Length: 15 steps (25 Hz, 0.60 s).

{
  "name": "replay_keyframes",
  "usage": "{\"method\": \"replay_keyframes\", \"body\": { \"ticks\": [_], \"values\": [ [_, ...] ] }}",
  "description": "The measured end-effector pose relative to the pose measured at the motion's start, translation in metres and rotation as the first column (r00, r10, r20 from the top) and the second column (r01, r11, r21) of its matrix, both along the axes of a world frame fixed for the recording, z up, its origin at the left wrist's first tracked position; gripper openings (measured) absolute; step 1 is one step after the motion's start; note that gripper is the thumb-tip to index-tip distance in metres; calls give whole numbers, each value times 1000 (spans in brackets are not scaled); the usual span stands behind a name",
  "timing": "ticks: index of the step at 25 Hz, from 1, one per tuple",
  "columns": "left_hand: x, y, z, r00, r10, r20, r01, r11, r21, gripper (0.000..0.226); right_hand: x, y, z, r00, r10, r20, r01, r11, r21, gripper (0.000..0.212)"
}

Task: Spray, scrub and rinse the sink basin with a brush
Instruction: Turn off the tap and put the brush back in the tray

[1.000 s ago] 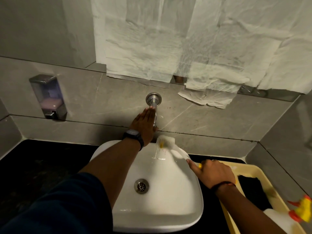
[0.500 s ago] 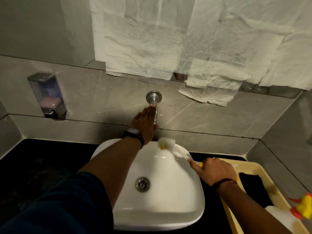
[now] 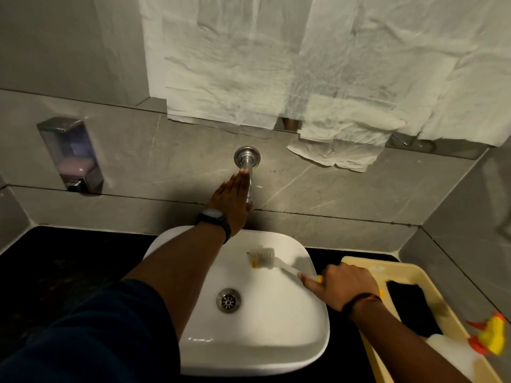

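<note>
A white sink basin (image 3: 265,335) with a metal drain (image 3: 228,300) sits on a black counter. My right hand (image 3: 343,286) grips the handle of a white and yellow brush (image 3: 262,258), whose bristle head rests inside the basin near its back wall. My left hand (image 3: 231,203) reaches over the basin with fingers straight and together, laid against the left side of the chrome wall tap (image 3: 249,172). Whether it grips the tap is hidden from view. A spray bottle (image 3: 489,338) with a yellow and red trigger lies in the tray at the right.
A beige tray (image 3: 365,268) at the right holds a black cloth (image 3: 412,308) and the bottle. A soap dispenser (image 3: 70,156) hangs on the grey tiled wall at the left. Crumpled white paper (image 3: 304,78) covers the mirror above.
The brush head has dropped from the basin's back rim down into the bowl. My left hand stays at the tap. The camera has tilted slightly.
</note>
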State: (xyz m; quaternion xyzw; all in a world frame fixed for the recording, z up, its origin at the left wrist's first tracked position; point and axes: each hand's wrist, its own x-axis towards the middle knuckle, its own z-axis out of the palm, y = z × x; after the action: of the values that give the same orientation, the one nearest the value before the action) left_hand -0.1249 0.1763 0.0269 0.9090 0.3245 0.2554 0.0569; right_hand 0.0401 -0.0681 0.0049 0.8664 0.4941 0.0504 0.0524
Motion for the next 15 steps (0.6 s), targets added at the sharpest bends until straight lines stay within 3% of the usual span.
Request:
{"method": "replay_keyframes", "body": {
  "ticks": [3,5,8,11,13,15],
  "values": [
    [4,-7,0,998,44,46,-44,999,-9,72,9,-9,-3,977,-165,-135,178,980,89,77],
    [10,-24,-1,994,68,88,-72,996,43,78,25,-24,-8,905,-311,-290,364,919,151,80],
    [34,-67,-17,991,-88,101,77,991,113,87,58,-65,-28,795,-381,-473,522,826,213,71],
    [68,-118,-52,970,-241,4,240,963,-126,77,81,-104,-54,735,-404,-544,564,810,160,48],
    [98,-144,-83,950,-302,-76,271,922,-276,76,97,-125,-77,719,-446,-533,564,823,71,42],
    [125,-163,-111,936,-325,-133,267,904,-332,83,111,-138,-101,695,-483,-533,570,822,-1,39]
  ]
}}
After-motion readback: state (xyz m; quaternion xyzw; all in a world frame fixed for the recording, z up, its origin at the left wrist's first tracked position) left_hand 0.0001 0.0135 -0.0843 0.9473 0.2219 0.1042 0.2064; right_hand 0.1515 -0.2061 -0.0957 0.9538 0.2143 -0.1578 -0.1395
